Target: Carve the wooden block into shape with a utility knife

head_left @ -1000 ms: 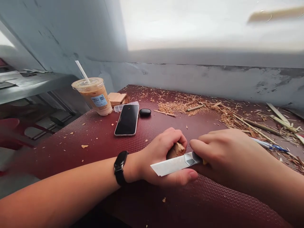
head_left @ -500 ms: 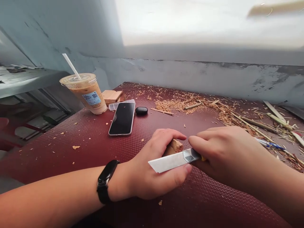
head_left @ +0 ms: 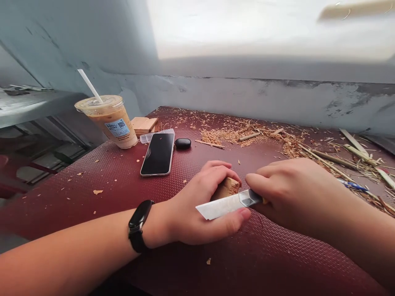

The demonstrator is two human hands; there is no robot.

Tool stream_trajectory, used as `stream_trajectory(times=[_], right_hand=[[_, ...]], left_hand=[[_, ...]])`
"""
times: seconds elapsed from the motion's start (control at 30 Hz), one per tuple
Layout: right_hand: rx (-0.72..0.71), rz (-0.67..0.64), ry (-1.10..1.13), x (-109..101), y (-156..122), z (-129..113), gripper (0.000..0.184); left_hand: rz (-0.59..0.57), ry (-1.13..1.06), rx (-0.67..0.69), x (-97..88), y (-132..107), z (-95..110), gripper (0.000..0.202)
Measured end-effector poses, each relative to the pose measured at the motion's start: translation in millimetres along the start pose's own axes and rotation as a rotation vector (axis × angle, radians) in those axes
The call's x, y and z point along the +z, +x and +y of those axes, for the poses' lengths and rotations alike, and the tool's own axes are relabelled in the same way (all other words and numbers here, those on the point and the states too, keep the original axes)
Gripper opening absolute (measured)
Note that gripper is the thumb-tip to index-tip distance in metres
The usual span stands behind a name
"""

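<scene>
L hand [head_left: 197,201]: mine; fingers curled part-way round a wood piece [head_left: 227,190], holding it; thumb stretched out under the knife [head_left: 220,206]
R hand [head_left: 291,185]: closed in a fist on the knife handle, most of it hidden by my fingers, bit of yellow showing
Blade: points L, in front of the wood & over my L hand as I see it; can't tell if its edge touches the wood
Wood piece: b/w my hands, over the table [head_left: 247,263]; rough end faces R, rest hidden in L grip
Wristband [head_left: 140,222]: black, on L wrist
Phone [head_left: 158,154]: flat on table, screen dark; black case [head_left: 183,143] just R of it
Plastic box [head_left: 147,137]: clear, partly behind phone
Cup [head_left: 112,123]: L of phone, lidded, brown drink, straw [head_left: 89,85] leaning L
Wood blocks [head_left: 143,124]: behind cup, R side
Shavings [head_left: 219,136]: heaped nr far edge, bits scattered elsewhere
Sticks [head_left: 333,159]: far R, among scraps
Pen [head_left: 354,185]: blue, beyond R hand, partly hidden by it
</scene>
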State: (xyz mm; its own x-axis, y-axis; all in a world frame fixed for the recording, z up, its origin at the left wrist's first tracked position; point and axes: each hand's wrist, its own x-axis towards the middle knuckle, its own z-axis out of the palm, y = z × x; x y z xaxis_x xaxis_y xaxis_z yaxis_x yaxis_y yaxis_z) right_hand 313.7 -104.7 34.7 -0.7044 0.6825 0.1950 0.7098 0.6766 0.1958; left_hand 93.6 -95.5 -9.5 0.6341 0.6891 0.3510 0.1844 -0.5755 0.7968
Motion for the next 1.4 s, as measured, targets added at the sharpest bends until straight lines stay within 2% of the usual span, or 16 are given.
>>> stream_trajectory(times=[0.13,0.33,0.53,0.8,1.03,1.2,1.3,1.4], right_hand=[[-0.031,0.014,-0.016,-0.3,-0.9,1.3,0.025],[0.004,0.027,-0.024,1.7,0.5,1.2,0.021],[0.068,0.083,-0.060,3.6,-1.4,-7.9,0.019],[0.229,0.148,-0.118,8.3,-6.4,-28.7,0.023],[0.302,0.179,-0.150,10.6,-10.6,-41.1,0.024],[0.227,0.180,-0.114,9.0,-7.7,-29.2,0.020],[0.151,0.127,-0.070,5.8,-5.7,-20.0,0.018],[0.126,0.087,-0.067,2.8,-5.5,-16.0,0.018]], left_hand=[[0.012,-0.013,-0.012,4.2,-1.2,4.3,0.037],[0.069,-0.059,-0.060,6.4,-2.1,4.7,0.031],[0.123,-0.172,-0.146,11.9,-6.0,1.1,0.031],[0.154,-0.307,-0.159,14.5,-6.3,-0.9,0.032],[0.121,-0.383,-0.161,12.0,-3.2,0.1,0.029],[-0.070,-0.296,-0.125,-1.0,0.2,-1.1,0.024],[-0.160,-0.278,-0.131,-5.3,0.4,1.2,0.023],[-0.088,-0.180,-0.110,-2.5,0.0,4.6,0.024]])
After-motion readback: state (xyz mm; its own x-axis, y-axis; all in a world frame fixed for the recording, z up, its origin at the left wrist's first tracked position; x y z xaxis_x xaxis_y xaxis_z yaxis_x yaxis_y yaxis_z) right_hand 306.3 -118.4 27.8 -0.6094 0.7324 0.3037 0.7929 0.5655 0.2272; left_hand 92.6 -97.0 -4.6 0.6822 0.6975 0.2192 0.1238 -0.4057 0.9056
